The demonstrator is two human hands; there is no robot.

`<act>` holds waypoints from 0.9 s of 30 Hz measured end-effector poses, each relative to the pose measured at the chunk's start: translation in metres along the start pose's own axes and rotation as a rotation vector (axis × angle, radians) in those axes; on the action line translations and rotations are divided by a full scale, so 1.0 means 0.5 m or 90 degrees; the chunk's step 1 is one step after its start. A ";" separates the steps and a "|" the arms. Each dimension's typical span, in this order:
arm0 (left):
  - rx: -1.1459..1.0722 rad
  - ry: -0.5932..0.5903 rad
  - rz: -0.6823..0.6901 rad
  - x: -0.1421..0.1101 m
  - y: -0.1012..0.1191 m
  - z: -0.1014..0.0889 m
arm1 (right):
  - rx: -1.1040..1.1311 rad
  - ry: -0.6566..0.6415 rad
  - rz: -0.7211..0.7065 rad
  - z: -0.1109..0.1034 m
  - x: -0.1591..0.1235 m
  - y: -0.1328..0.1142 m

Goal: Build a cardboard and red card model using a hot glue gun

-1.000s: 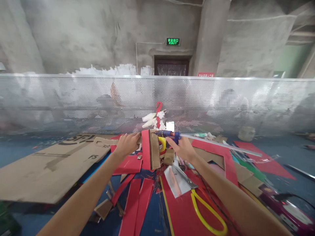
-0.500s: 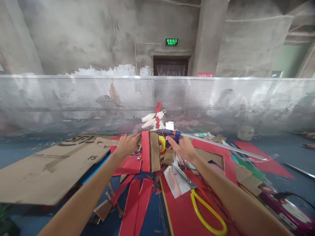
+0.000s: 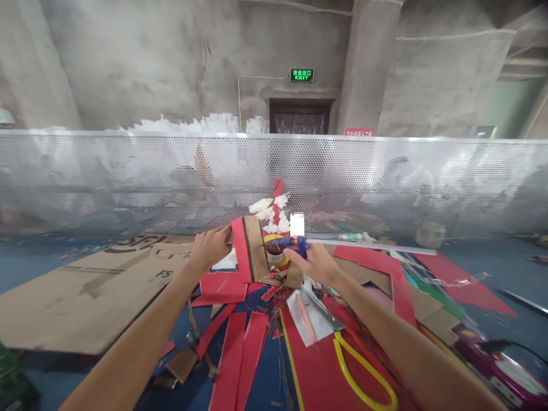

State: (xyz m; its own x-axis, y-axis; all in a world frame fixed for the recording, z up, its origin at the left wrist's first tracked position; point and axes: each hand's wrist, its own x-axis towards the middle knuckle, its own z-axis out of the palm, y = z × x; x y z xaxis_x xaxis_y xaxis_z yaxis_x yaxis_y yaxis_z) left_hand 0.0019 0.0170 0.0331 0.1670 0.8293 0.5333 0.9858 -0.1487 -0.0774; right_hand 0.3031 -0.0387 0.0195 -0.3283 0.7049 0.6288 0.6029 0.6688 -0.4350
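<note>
My left hand (image 3: 210, 246) grips the left side of a cardboard piece (image 3: 256, 248) faced with red, which stands tilted above the scraps. In my right hand (image 3: 317, 261) is a blue hot glue gun (image 3: 280, 244), its nozzle pointing left at the brown cardboard edge; whether it touches I cannot tell. A long clear glue stick (image 3: 377, 246) sticks out of its back. Behind and below the gun sits a yellow tape roll (image 3: 279, 261). Scissors (image 3: 363, 383) with yellow handles lie near my right forearm.
A big flat cardboard sheet (image 3: 103, 291) lies at left. Red strips (image 3: 233, 354) cover the blue table in front. White paper flowers (image 3: 280, 221) and a phone (image 3: 297, 225) stand by the perforated metal screen (image 3: 128, 171). A purple power strip (image 3: 509, 365) lies at right.
The cardboard piece has shifted up and left and tilted in my left hand. The glue gun has dropped slightly, its nozzle now lower along the brown edge.
</note>
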 end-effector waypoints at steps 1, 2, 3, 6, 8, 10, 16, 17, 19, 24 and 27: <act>-0.001 0.001 -0.003 0.000 -0.004 -0.001 | 0.015 -0.012 -0.004 0.000 -0.001 0.000; -0.001 0.003 -0.006 0.000 -0.007 -0.001 | 0.030 -0.019 -0.006 -0.001 -0.002 0.000; 0.000 0.004 -0.009 0.001 -0.009 -0.001 | 0.044 -0.023 -0.007 -0.001 -0.003 0.001; 0.005 0.000 -0.008 0.001 -0.010 0.001 | 0.055 -0.034 -0.012 -0.004 -0.004 0.003; 0.006 0.000 -0.006 0.001 -0.009 0.002 | 0.042 -0.038 -0.017 -0.005 -0.003 0.003; 0.009 0.002 -0.002 0.001 -0.007 0.002 | 0.031 -0.032 -0.016 -0.006 -0.003 0.001; 0.021 -0.007 0.016 -0.001 0.008 0.011 | 0.011 0.009 0.000 -0.003 0.000 -0.005; 0.020 -0.009 0.028 -0.001 0.012 0.014 | 0.007 0.020 0.001 -0.003 0.001 -0.004; 0.022 -0.012 0.060 -0.003 0.022 0.020 | -0.001 0.046 0.001 -0.001 0.002 -0.001; 0.029 -0.007 0.112 -0.005 0.037 0.024 | -0.011 0.086 0.016 -0.001 0.004 0.006; 0.034 -0.004 0.108 -0.004 0.035 0.022 | -0.008 0.075 0.005 -0.003 0.003 0.001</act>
State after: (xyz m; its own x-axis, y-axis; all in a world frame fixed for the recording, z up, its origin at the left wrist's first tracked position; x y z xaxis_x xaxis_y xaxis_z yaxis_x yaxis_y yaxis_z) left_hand 0.0188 0.0188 0.0214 0.3315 0.7983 0.5027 0.9426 -0.2583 -0.2114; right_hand 0.3041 -0.0376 0.0212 -0.2359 0.6770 0.6972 0.6140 0.6599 -0.4330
